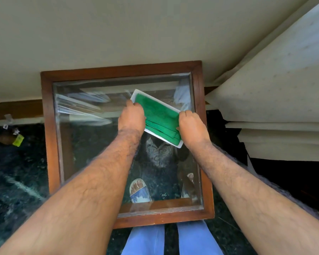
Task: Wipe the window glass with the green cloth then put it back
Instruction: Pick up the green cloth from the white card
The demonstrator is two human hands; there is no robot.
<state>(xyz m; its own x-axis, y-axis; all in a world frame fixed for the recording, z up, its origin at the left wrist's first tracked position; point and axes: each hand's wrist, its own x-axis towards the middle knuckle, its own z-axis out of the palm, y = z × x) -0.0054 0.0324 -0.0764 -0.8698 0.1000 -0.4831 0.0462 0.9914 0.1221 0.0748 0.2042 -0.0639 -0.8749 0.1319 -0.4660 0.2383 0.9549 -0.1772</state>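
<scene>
A folded green cloth lies in a white tray held tilted above the window glass. The glass sits in a brown wooden frame that lies on the dark floor. My left hand grips the tray's left end, fingers curled over its edge. My right hand grips the tray's right end, with fingers on the cloth's edge. The glass reflects a person's patterned shirt and sandalled feet.
A cream wall runs above the frame. Folded cream sheets are stacked at the right. Small scraps and a yellow tag lie on the dark green marble floor at the left. Blue trouser legs show at the bottom.
</scene>
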